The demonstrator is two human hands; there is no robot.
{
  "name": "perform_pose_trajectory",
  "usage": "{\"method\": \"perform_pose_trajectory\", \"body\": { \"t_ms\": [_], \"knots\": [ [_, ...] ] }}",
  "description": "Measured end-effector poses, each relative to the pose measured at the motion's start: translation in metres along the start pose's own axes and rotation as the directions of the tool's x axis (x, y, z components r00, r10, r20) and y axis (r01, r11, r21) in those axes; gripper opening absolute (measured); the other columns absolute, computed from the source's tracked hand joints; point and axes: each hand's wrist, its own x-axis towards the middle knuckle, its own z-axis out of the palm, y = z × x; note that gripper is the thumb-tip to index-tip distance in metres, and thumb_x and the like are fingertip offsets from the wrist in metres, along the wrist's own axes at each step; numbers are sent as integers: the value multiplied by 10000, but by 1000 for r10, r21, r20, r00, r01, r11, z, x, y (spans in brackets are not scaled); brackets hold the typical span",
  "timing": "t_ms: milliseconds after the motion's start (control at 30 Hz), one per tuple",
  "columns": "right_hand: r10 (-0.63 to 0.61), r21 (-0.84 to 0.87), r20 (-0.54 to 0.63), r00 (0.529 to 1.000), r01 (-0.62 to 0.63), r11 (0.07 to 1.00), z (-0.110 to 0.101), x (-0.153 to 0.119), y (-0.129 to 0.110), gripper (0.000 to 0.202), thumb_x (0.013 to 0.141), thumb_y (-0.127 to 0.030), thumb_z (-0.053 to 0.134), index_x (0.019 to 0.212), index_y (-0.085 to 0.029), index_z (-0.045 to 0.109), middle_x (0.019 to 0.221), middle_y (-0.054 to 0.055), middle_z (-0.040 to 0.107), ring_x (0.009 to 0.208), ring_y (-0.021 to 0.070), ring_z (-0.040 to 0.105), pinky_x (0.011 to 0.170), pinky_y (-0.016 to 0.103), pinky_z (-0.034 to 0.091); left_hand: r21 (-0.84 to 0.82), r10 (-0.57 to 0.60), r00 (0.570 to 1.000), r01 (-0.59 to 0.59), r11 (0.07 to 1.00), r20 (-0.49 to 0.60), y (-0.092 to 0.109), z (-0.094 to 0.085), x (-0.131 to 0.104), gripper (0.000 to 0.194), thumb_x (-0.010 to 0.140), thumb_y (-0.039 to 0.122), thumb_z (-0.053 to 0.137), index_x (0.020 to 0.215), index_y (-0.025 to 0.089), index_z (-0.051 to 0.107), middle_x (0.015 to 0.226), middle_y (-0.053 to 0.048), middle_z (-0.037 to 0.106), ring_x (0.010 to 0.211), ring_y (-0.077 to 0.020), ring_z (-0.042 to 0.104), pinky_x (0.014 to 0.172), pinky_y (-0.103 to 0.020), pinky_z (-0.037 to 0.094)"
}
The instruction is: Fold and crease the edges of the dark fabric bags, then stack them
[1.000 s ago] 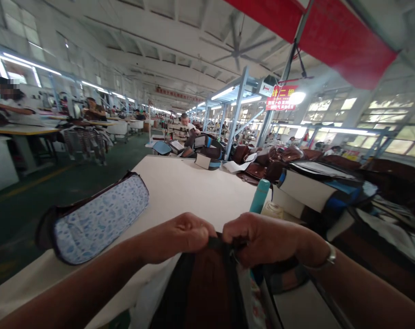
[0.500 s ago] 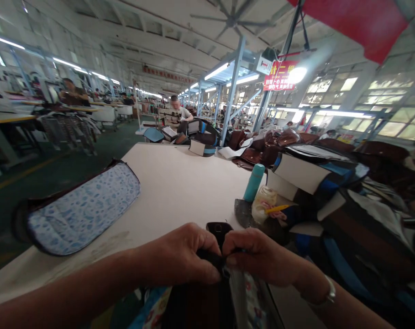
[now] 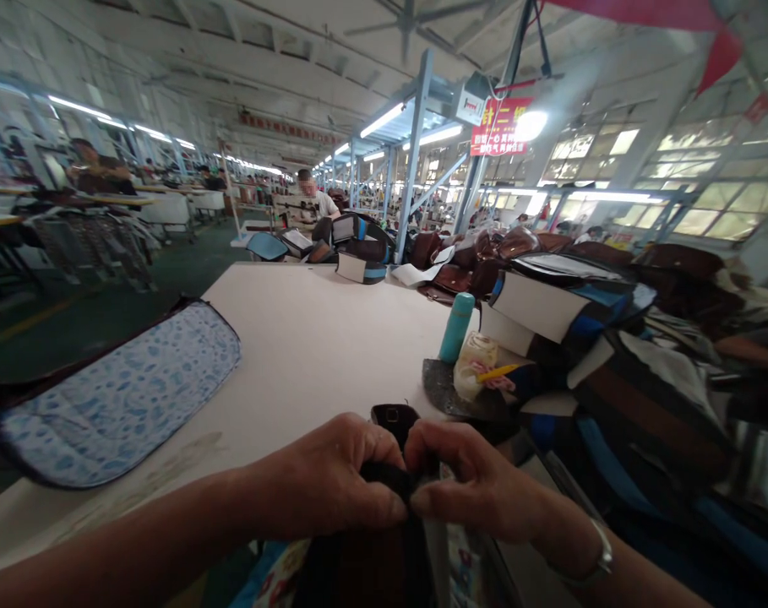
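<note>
My left hand [image 3: 339,477] is closed, thumb and fingers pinching the upper edge of a dark fabric bag [image 3: 364,566] in front of me. Right beside it, my right hand [image 3: 482,481], with a silver bangle at the wrist, pinches the same edge; the fingertips of both hands nearly meet. Patterned lining with coloured figures shows at the bag's lower sides. Just beyond my fingers is a small black piece [image 3: 393,416] with a square outline on it. What exactly lies between the fingertips is mostly hidden.
A pale table [image 3: 307,338] stretches ahead. At left lies a bag piece with blue-patterned lining [image 3: 123,397]. A teal bottle [image 3: 456,329], a cloudy jar [image 3: 476,367] and a yellow-handled tool [image 3: 498,372] stand at right, beside piled bags [image 3: 650,405]. A person [image 3: 317,203] works beyond the table.
My view has shifted slightly, so the surroundings appear further left. Both hands still pinch the bag's edge; the right fingers and thumb have shifted a little along it.
</note>
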Motion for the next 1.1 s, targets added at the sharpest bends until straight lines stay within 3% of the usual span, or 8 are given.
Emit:
{"method": "perform_pose_trajectory", "body": {
  "t_ms": [133,333,833,1100],
  "knots": [
    [3,46,-41,999,-1,999,-1,-3,4,109,779,-219,662,805,-140,590,750,-12,521,698,122,431,621,232,339,21,-13,1000,13,1000,1,2,2,4,133,742,271,645,762,149,596,611,54,411,550,-82,333,478,-228,240],
    [52,81,-28,998,-50,995,-2,-4,-2,213,754,-321,690,842,-143,613,776,-5,536,735,138,448,650,243,346,88,-9,1000,11,996,-19,4,2,9,195,729,320,676,812,146,650,628,50,451,566,-87,356,493,-225,269],
    [28,115,-92,995,-18,993,-1,-8,2,183,731,-249,730,789,-135,599,753,-11,527,717,130,439,643,247,338,32,-37,997,35,999,61,11,0,16,157,739,294,627,723,149,570,599,46,399,552,-87,319,478,-244,213],
    [35,140,-105,994,-20,990,-1,-11,6,197,734,-259,721,807,-126,595,754,-4,522,712,132,426,648,255,343,103,-13,998,6,995,68,9,-1,20,101,759,233,550,755,151,609,611,42,410,553,-91,321,483,-249,219]
  ]
}}
